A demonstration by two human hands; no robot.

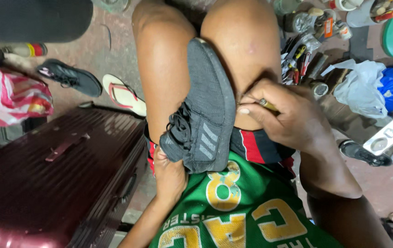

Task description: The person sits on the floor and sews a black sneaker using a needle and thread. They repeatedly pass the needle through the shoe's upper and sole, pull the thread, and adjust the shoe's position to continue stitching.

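Note:
A dark grey knit sneaker (205,110) with black laces lies wedged between my bare knees, sole edge facing right, toe pointing away. My left hand (169,172) grips the shoe from below at its heel and lace end. My right hand (283,115) presses against the sole's right edge, pinching a thin brass-coloured tool (267,105) between thumb and fingers, its tip at the seam of the sole.
A dark red hard suitcase (54,174) lies at left. Beyond it sit a black sneaker (70,77), a pink flip-flop (124,94) and a red-white plastic bag (8,96). At right lie several hand tools (299,59), a white plastic bag (359,85) and another black shoe (364,154).

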